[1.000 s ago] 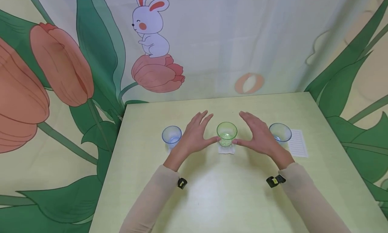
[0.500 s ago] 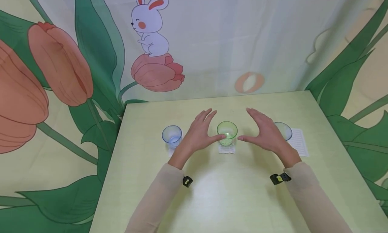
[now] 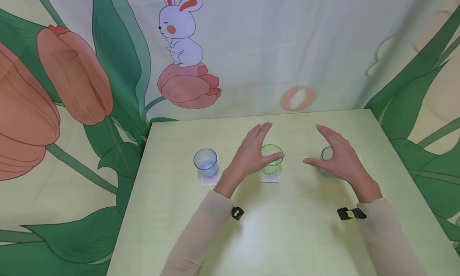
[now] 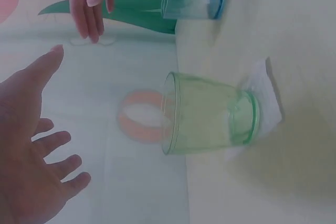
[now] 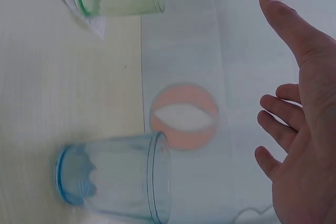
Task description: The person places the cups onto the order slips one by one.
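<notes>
1 blue-tinted, see-through tumbler stands upright at left on a pale yellow-green table in the head view, on a white paper slip whose faint marks are too small to read. 1 green-tinted, see-through tumbler stands mid-table on a 2nd white slip. The left hand hovers by it, empty, fingers stretched and thumb spread, the thumb crossing in front of its rim. The right hand, also spread and empty, partly hides a grey-blue, see-through tumbler. 2 black wrist devices carry yellow patches.

The left wrist view shows the green-tinted tumbler apart from the left hand.

The right wrist view shows the grey-blue tumbler, with a deeper blue base, apart from the right hand.
</notes>
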{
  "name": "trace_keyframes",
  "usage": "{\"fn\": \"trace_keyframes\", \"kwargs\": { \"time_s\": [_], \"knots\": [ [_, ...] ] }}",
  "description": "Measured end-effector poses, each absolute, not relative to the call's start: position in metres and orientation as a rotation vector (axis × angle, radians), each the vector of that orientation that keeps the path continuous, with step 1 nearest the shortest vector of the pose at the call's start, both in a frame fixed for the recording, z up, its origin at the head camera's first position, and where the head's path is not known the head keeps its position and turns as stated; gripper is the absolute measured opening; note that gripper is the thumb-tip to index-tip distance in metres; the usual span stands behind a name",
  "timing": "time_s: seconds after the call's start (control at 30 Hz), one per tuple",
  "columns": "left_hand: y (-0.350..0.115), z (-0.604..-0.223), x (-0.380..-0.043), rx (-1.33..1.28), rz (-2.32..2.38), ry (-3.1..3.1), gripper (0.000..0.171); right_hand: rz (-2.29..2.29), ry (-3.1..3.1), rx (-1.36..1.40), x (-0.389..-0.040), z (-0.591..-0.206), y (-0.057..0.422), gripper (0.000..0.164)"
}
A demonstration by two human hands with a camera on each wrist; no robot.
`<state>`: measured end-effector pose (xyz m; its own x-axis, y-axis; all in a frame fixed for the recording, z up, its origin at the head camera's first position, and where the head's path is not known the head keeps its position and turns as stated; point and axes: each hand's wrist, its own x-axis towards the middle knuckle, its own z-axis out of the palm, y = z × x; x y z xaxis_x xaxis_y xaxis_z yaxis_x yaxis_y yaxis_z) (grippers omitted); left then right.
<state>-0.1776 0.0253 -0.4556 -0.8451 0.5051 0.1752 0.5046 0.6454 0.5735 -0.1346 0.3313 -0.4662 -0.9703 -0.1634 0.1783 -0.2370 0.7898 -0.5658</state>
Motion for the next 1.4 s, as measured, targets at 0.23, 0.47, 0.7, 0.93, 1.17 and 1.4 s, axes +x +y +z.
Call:
{"fn": "trace_keyframes", "kwargs": {
  "time_s": [0.23,0.47,0.7,0.93,1.17,1.4],
  "knots": [
    [0.052,-0.466,-0.168,0.913,1.053,2.799,0.098,0.957,-2.854,0.259,-0.126,-0.465,0.359,0.112],
    [0.085,-0.486,-0.158,0.979,1.077,2.733,0.097,0.985,-2.894,0.198,-0.117,-0.463,0.387,0.112],
    [0.117,-0.498,-0.149,0.984,1.141,2.723,0.096,0.981,-2.923,0.185,-0.111,-0.467,0.426,0.111],
    [0.146,-0.513,-0.146,0.910,1.211,2.708,0.093,0.941,-2.933,0.146,-0.106,-0.475,0.462,0.104],
    [0.166,-0.535,-0.149,0.853,1.274,2.674,0.091,0.829,-3.022,0.149,-0.109,-0.502,0.485,0.103],
    [0.188,-0.560,-0.150,0.798,1.322,2.657,0.094,0.778,-3.106,0.241,-0.122,-0.550,0.499,0.112]
  ]
}}
